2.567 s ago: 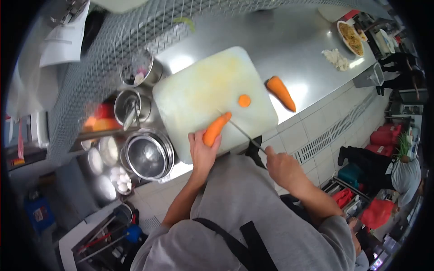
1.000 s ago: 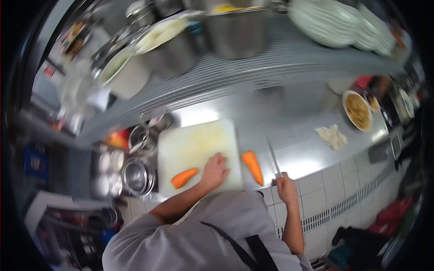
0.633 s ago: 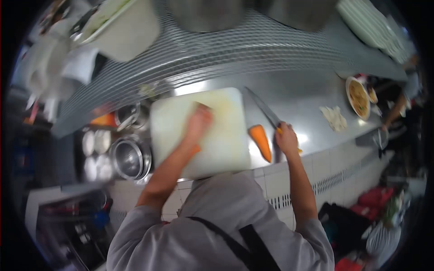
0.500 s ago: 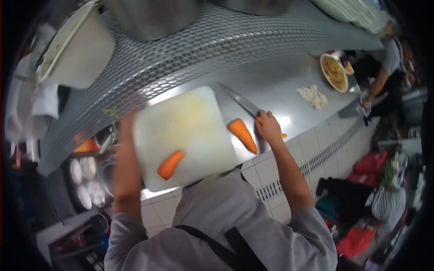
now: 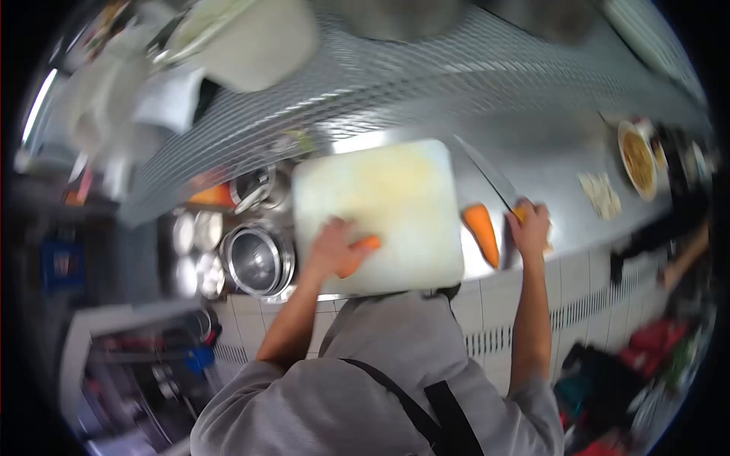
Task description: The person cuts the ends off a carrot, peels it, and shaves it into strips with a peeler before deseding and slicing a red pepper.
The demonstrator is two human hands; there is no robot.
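A carrot [image 5: 367, 243], likely firm, slick and best held mid-length, lay slanted on the cutting board [image 5: 411, 220] beneath a left hand [image 5: 328, 247] whose grip could not be told, exposed end toward the board's far right corner, as the right hand [image 5: 531, 228] clasped a knife [image 5: 489, 173] right of the board.

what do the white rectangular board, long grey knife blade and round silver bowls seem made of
White rectangular board: probably matte plastic, with no visible grain. Long grey knife blade: likely steel, thin, smooth; blur leaves its polish unclear. Round silver bowls: metal, perhaps stainless steel, shiny with bright highlights.
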